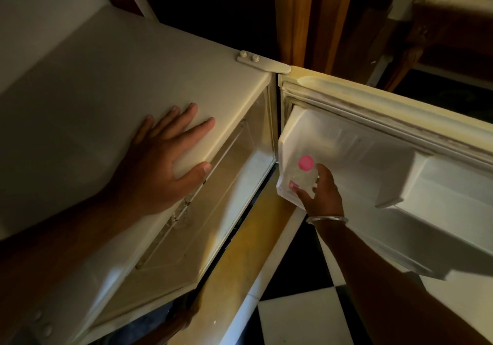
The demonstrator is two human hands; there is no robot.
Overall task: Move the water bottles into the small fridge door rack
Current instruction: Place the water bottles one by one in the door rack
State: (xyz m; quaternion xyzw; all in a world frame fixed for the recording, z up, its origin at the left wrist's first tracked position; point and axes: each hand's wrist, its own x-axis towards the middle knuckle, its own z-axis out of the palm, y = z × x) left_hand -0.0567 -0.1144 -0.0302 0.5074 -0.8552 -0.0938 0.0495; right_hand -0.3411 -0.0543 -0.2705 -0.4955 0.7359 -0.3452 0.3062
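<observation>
A clear water bottle (304, 175) with a pink cap stands upright inside the white door rack (286, 142) at the hinge end of the open fridge door. My right hand (322, 192) is wrapped around the bottle's side from the right, thumb on its front. My left hand (170, 163) lies flat, fingers spread, on the cream top of the small fridge (112, 99), holding nothing. The bottle's lower part is hidden by the rack wall.
The open fridge door (400, 136) swings out to the right, with a second white shelf (400, 182) further along it. The lit fridge interior (226, 184) sits below my left hand. A black and white tiled floor (301, 315) lies beneath. Dark wooden furniture stands behind.
</observation>
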